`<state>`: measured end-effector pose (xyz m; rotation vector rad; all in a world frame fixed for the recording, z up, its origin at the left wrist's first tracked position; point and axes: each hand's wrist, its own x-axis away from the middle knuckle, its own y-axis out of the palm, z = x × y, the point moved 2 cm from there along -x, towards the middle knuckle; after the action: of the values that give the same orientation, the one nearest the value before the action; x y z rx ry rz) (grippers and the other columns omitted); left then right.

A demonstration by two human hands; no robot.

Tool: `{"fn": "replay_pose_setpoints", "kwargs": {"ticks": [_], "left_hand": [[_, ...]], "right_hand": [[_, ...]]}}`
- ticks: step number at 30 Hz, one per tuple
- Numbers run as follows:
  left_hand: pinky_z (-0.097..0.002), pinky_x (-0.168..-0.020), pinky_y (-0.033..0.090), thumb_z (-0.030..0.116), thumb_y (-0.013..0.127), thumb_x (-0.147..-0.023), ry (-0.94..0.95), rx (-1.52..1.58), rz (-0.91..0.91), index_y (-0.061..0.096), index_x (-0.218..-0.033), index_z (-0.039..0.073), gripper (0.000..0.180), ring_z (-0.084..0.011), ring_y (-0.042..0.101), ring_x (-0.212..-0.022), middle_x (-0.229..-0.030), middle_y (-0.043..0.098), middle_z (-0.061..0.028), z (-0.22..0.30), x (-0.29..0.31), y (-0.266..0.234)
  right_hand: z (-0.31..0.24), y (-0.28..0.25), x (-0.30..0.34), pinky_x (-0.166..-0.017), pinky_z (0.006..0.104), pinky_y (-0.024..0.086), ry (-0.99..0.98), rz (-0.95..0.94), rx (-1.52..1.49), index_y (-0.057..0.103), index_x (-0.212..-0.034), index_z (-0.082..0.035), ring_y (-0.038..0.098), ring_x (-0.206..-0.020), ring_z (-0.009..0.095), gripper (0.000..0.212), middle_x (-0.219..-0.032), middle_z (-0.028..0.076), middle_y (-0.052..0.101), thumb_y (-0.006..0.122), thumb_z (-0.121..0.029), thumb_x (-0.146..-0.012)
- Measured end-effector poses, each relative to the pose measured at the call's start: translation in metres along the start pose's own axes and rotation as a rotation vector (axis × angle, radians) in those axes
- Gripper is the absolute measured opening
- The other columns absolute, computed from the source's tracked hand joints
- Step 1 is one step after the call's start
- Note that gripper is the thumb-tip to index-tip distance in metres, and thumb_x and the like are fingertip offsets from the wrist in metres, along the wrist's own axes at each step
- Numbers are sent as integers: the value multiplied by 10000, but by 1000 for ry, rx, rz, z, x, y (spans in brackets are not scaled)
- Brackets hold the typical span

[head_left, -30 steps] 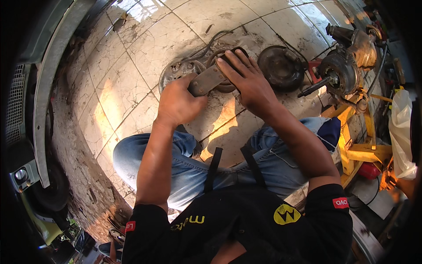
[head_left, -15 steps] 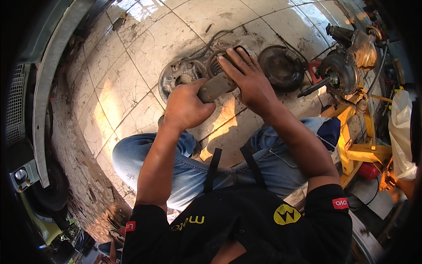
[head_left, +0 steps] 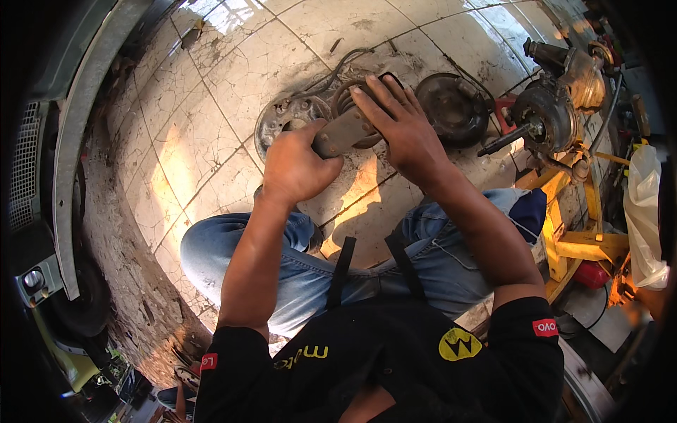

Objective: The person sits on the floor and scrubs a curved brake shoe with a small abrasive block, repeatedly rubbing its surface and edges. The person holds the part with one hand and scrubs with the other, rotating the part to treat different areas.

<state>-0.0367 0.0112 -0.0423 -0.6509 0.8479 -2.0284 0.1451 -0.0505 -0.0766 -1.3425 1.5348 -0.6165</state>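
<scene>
A worn, curved brake shoe (head_left: 343,136) with rivet holes in its lining is held up in front of me, above the tiled floor. My left hand (head_left: 300,166) is closed around its near left end, thumb along the side. Over the far right end lies my right hand (head_left: 407,134), fingers stretched out flat and its thumb hidden. A dark rim shows past these fingertips; whether it belongs to the shoe I cannot tell. Beyond my left hand a round metal hub plate (head_left: 271,120) rests on the floor. A dark round drum-like part (head_left: 455,109) lies to the right of my right hand.
A greasy axle assembly (head_left: 546,116) with a protruding shaft sits at the right on a yellow metal stand (head_left: 589,245). A white plastic bag (head_left: 643,218) hangs beside it. Cable or hose (head_left: 338,70) curls behind the round parts. At the left is a vehicle's metal bumper (head_left: 67,155).
The brake shoe and my left hand have shifted slightly to the left. My right hand stays over the far end with only a small shift.
</scene>
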Motion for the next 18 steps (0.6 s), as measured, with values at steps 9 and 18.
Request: {"fn": "replay_pose_setpoints", "kwargs": {"ticks": [9, 18], "left_hand": [[-419, -799, 546, 214, 707, -665, 38, 27, 26, 659, -1128, 9, 509, -381, 683, -862, -889, 693, -236, -7, 1, -1], [-423, -826, 536, 222, 699, -668, 13, -32, -18, 660, -1116, 11, 497, -379, 678, -885, -895, 693, -234, -3, 0, 1]], "right_hand": [[-2, -2, 1, -1151, 522, 244, -9, -20, 20, 424, -1471, -201, 324, -1416, 368, 643, -1529, 139, 368, 499, -14, -860], [0, 0, 2, -1142, 529, 260, -4, -1, 61, 440, -1456, -193, 333, -1409, 374, 579, -1518, 143, 382, 499, -54, -897]]}}
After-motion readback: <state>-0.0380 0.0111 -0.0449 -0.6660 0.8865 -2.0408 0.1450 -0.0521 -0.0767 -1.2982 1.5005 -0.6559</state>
